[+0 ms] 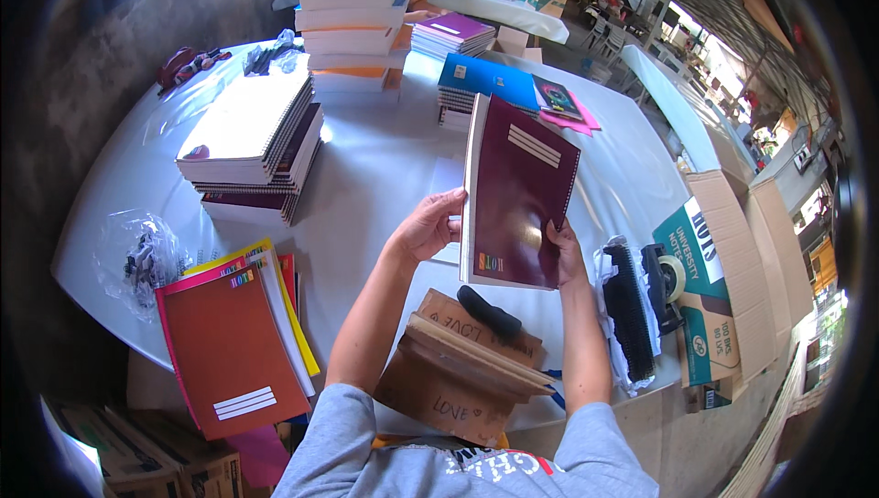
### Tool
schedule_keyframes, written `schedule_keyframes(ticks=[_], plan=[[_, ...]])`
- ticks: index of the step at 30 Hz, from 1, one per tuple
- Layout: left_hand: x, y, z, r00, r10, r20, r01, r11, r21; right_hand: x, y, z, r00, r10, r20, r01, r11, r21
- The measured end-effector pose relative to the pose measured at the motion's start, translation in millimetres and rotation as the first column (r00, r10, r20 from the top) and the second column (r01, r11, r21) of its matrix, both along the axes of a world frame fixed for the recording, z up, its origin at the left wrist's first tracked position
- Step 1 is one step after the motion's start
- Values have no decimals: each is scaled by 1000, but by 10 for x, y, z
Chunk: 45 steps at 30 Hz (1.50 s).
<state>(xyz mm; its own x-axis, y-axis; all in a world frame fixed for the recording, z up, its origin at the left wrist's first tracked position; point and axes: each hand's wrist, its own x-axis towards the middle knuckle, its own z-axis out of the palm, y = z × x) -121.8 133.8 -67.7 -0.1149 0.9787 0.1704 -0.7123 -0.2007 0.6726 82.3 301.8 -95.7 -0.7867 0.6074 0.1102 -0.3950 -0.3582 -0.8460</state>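
A maroon-covered notebook (517, 196) is held up, slightly tilted, over the near side of the table. My left hand (432, 226) grips its left edge, where the thick block of pages shows. On the other side, my right hand (565, 249) holds the lower right edge, thumb on the cover. Small dark marks run down that right edge; holes or coils, I cannot tell which. Below the notebook stands a folded brown cardboard piece (449, 397) with handwriting, and a black rounded object (489, 312) rests on it.
Spiral notebooks (243, 123) are stacked at left, with loose covers (233, 342) nearer me. Tall book stacks (352, 31) and blue-topped notebooks (490, 81) stand farther back. At right are black binding coils (627, 315), a tape dispenser (668, 278) and an open carton (710, 287).
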Motion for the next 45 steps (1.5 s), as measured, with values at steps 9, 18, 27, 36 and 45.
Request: schedule_keyframes(ticks=[9,18,27,36,45], plan=[[-98,239,-173,578,401,-711,-685,712,-156,191,322,-263,996,-56,75,59,998,-37],[-218,389,-1068,-307,-150,-940,-873,437,215,547,525,-67,720,-638,275,393,701,596],[-142,-1141,1179,348,705,-618,-670,648,361,853,-809,2334,943,-313,111,74,523,849],[663,-2370,910,393,541,-743,-592,768,245,765,-2169,2302,913,-186,364,-395,-169,903],[889,-2260,-196,638,521,-567,-678,730,-91,1160,-2170,1639,754,-478,450,-407,199,892]])
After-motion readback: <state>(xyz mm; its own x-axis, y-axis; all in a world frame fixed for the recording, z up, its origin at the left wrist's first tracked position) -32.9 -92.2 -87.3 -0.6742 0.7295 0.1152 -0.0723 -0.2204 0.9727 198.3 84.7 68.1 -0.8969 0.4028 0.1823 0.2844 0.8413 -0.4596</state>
